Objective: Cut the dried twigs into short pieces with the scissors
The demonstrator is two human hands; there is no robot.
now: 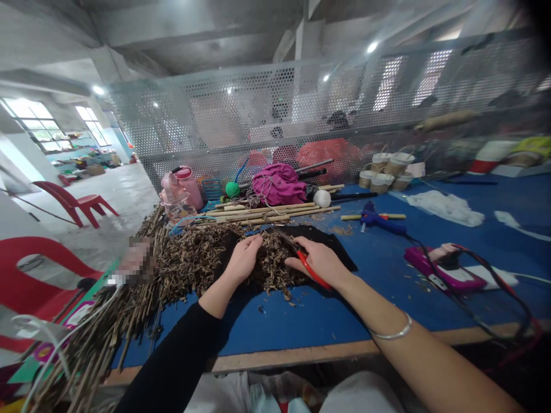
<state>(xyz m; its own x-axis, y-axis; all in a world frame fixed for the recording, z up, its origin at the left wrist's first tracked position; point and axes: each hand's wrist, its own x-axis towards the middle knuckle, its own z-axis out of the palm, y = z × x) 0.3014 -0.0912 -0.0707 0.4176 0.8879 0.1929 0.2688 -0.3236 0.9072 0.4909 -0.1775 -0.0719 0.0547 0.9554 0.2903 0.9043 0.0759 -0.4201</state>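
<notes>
My right hand (317, 259) grips a pair of red-handled scissors (308, 265), with the dark blades pointing away to the upper left over the dried plant bits. To its left, my left hand (243, 257) is closed, thumb and fingers pinched together above the heap. Whatever lies between those fingers is too small or hidden to name. Under and around both hands spreads a heap of brown dried plant pieces (193, 258), with long dry stalks (133, 318) at its left. A black cloth (329, 244) lies flat behind my right hand.
On the blue table (374, 312), pale sticks (267, 213), purple cloth (279, 183) and a pink bottle (189, 186) stand at the back. A blue glue gun (381, 221), small pots (383, 175), white fluff (447, 207) and a corded purple device (445, 272) lie right. A perforated screen (241, 115) rises behind.
</notes>
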